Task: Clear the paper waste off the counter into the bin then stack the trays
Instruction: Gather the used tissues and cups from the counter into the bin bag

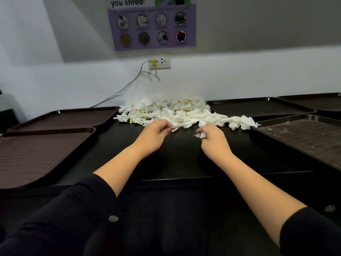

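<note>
The paper waste (166, 112) lies in a heap on the dark counter (177, 156), against the wall, between brown trays (46, 156) that hold no paper. The left hand (156, 131) pinches a napkin strip (176, 128) at the heap's near edge. The right hand (212, 135) grips a small crumpled piece (200, 135).

Both arms reach forward, bare from the elbow down, with dark sleeves pushed up. The left hand (156, 131) has its fingers curled and pinches a strip of paper (176, 128) at its fingertips. The right hand (212, 138) is curled round a small paper wad (200, 135). The hands lie near each other, apart.
</note>
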